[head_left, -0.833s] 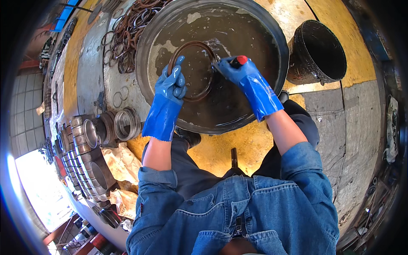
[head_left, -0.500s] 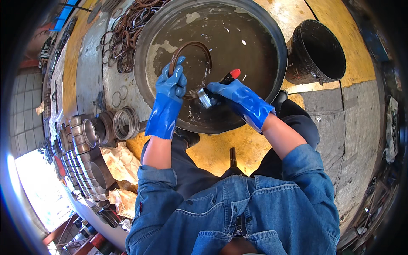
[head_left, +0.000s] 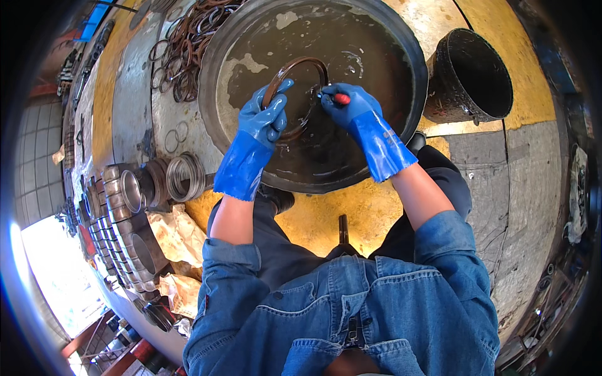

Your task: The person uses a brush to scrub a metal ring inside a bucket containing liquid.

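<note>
In blue rubber gloves, both my hands work over a wide round basin (head_left: 419,81) of murky water. My left hand (head_left: 262,116) is closed on the left side of a brown metal ring (head_left: 301,61), held tilted above the water; its lower part shows below the fingers. Across from it, my right hand (head_left: 352,106) grips a brush (head_left: 342,98) at the ring's right side. Only the brush's red handle end shows plainly; its bristles are hidden by the glove and ring.
A dark bucket (head_left: 480,75) stands right of the basin. Many rusty rings (head_left: 188,56) lie heaped at its upper left. Stacked metal rings (head_left: 128,225) and crumpled brown paper (head_left: 175,235) are at my left. Below the basin is yellow floor (head_left: 307,219).
My right hand has moved up with the brush, from below the ring to its right side, and turned it. My left hand and the ring have shifted slightly right.
</note>
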Motion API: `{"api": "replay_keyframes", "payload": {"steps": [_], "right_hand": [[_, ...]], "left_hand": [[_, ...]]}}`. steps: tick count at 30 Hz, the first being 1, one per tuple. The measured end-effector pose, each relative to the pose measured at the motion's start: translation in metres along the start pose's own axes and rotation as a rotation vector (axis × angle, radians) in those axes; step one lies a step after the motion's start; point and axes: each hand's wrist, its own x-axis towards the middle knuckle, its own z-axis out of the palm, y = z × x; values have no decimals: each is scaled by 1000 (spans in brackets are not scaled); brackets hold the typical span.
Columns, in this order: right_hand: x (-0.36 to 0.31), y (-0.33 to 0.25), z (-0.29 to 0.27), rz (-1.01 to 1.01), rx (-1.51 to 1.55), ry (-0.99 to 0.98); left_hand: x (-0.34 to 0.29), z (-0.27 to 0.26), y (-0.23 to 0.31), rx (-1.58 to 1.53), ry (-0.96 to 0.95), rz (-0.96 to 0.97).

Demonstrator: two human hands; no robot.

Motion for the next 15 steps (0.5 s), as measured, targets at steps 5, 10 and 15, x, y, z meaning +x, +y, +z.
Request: {"api": "replay_keyframes", "payload": {"steps": [5, 10, 15], "right_hand": [[-12, -28, -12, 440, 598, -534], [-16, -30, -20, 464, 792, -475], [12, -6, -33, 436, 334, -304]], "left_hand": [[-3, -6, -5, -12, -17, 59], [1, -3, -6, 159, 69, 83], [13, -24, -5, -24, 159, 176]]}}
